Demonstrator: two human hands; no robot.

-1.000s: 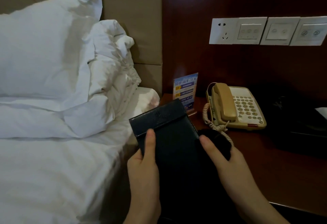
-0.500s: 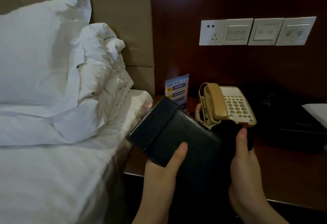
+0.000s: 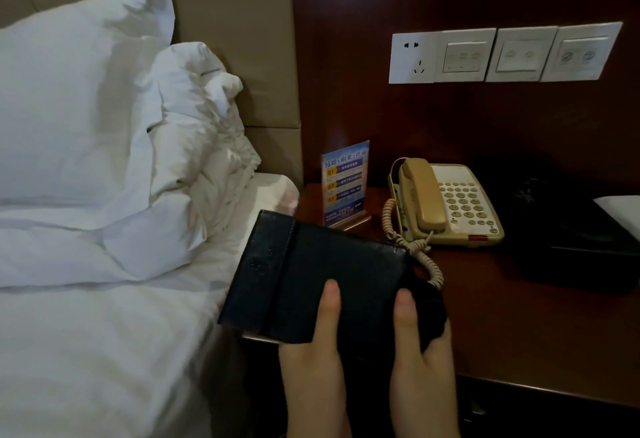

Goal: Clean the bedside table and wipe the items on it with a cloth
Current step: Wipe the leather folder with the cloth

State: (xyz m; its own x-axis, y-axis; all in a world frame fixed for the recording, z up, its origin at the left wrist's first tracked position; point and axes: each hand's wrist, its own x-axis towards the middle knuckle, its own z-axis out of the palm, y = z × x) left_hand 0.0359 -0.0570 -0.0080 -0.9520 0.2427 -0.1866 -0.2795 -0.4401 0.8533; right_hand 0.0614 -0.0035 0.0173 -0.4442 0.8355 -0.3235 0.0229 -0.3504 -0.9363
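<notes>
My left hand (image 3: 317, 351) grips a black leather folder (image 3: 311, 275) by its near edge, thumb on top, holding it nearly flat over the left end of the dark wooden bedside table (image 3: 519, 340). My right hand (image 3: 420, 361) holds a black cloth (image 3: 429, 309) bunched against the folder's right edge, thumb pressed on the cover. On the table behind stand a beige corded telephone (image 3: 450, 202) with its coiled cord and a small blue sign card (image 3: 344, 183).
A bed (image 3: 86, 351) with white sheets and pillows (image 3: 69, 108) lies close on the left. A black tray-like object (image 3: 581, 243) with something white on it sits at the table's right. Wall socket and switch plates (image 3: 502, 55) are above the phone.
The folder has turned from upright to lying nearly flat and has lowered over the table's left end. My right hand with the cloth slid down along its right edge.
</notes>
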